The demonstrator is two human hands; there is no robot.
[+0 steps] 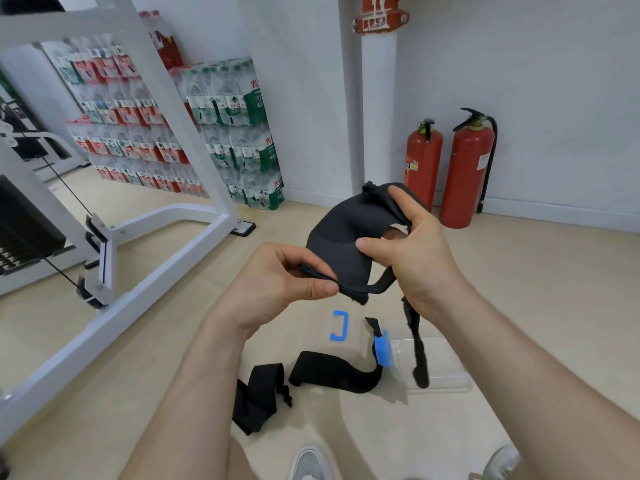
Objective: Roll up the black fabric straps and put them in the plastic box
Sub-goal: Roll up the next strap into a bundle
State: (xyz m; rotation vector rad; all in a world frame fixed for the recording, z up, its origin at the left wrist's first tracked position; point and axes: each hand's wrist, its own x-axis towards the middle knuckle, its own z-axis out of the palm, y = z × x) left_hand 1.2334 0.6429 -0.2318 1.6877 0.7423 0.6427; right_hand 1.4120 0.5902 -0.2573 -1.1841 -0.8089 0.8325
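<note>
A wide black fabric strap [341, 239] is held up in the air between both hands. My left hand [277, 282] pinches its lower folded edge between thumb and fingers. My right hand [412, 247] grips its upper end, and a thin tail of the strap [419, 344] hangs down below that hand. On the floor below lie two more black straps: one folded [258, 396] at the left, one curved [334, 372] beside it. A clear plastic box [443, 365] with blue clips [382, 348] stands on the floor at the right, the hanging tail in front of it.
A blue clip [340, 325] lies on the floor. A white gym machine frame [166, 216] fills the left. Stacked packs of bottled water [239, 133] stand against the back wall. Two red fire extinguishers [464, 168] stand at the right wall. My shoes [310, 464] show at the bottom.
</note>
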